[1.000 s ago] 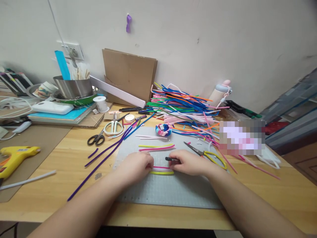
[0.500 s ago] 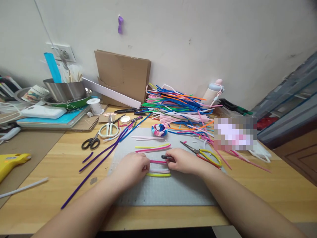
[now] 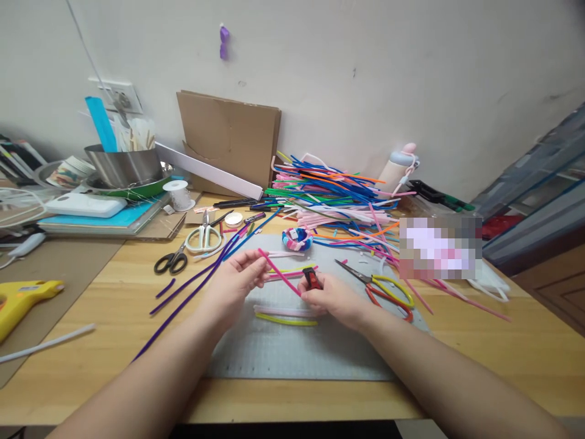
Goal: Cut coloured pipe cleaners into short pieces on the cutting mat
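Note:
A dark pink pipe cleaner (image 3: 284,277) slants in the air between my two hands. My left hand (image 3: 240,277) pinches its upper end between thumb and fingers. In my right hand (image 3: 331,296) are its lower end and a small black-and-red tool (image 3: 312,278), whose kind I cannot make out. Under the hands lies a grey cutting mat (image 3: 292,353). On it rest a yellow pipe cleaner piece (image 3: 286,321) and pale pink pieces (image 3: 281,311), with more yellow and pink ones partly hidden behind my hands. A ring of blue, pink and white pipe cleaners (image 3: 296,239) sits at the mat's back edge.
Pliers (image 3: 390,289) with yellow and red handles lie right of my right hand. Black scissors (image 3: 171,262) and white-handled scissors (image 3: 204,235) are to the left. A heap of pipe cleaners (image 3: 329,189) fills the back. A yellow glue gun (image 3: 27,302) lies far left.
The dark pink pipe cleaner has come up off the mat into both hands. My left hand has risen, and the tool in my right hand has turned to point upward.

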The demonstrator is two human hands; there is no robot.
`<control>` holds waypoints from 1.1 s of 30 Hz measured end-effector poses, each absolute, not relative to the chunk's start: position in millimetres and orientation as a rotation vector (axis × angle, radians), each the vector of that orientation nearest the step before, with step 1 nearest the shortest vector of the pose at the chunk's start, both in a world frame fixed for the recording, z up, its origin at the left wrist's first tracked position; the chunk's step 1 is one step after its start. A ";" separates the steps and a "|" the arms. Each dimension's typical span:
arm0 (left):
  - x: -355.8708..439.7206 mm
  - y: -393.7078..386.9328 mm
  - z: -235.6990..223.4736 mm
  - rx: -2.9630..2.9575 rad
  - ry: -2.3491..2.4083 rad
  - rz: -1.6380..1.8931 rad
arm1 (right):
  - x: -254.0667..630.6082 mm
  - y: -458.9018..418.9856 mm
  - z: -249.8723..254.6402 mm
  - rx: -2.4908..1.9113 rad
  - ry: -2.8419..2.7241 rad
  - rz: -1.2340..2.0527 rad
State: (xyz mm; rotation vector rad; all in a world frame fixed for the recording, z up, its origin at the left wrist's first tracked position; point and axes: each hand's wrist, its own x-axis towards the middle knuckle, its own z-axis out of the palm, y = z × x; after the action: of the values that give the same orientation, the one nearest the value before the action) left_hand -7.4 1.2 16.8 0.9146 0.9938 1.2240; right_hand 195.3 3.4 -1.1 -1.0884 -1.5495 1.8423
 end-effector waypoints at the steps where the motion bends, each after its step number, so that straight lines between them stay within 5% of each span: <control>1: -8.2 1.7 17.2 0.878 0.978 1.235 | 194.7 3.1 -0.7 -1.095 -1.563 1.836; 19: -17.0 4.6 25.0 0.815 0.931 1.535 | 200.3 10.7 -9.8 -1.053 -1.199 1.899; 28: -30.2 8.4 40.9 0.779 0.865 1.704 | 201.0 11.8 -10.6 -1.142 -1.880 0.995; 33: -32.4 8.3 37.9 0.832 0.827 1.726 | 199.5 7.8 -13.1 -1.029 -1.827 1.017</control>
State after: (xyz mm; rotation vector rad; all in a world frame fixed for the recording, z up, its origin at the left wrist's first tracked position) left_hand -32.4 8.3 37.9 0.8315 0.8270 1.7262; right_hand 199.5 7.8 -13.1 -1.0285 -1.8266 1.0170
